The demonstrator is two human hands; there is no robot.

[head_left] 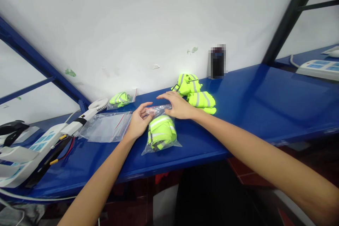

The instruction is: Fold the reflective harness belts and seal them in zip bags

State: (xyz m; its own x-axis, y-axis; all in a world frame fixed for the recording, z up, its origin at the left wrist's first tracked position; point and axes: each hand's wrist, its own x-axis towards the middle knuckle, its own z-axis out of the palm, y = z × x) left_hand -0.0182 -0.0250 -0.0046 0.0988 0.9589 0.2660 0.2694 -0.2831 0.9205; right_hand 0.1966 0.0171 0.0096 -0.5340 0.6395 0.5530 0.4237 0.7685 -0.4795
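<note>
A clear zip-lock bag [172, 142] with a folded fluorescent yellow-green reflective strap bundle [162, 131] inside lies near the table's front edge. My left hand [139, 120] is at the bag's upper left, its lower fingers curled and the thumb on the plastic by the red-lined top. From the right, my right hand [178, 105] reaches across the bag's top end. Its fingers stretch out to the left, apart from the thumb, which touches the bag's upper right corner. Part of the bag's top is hidden by the hands.
Two loose reflective strap bundles [201, 99] lie behind my right hand. Flat clear bags [104, 127] and another bagged bundle [119, 99] are at left, beside a white handheld fan [98, 104] and a power strip [43, 143]. A pixelated dark object [217, 64] stands against the wall.
</note>
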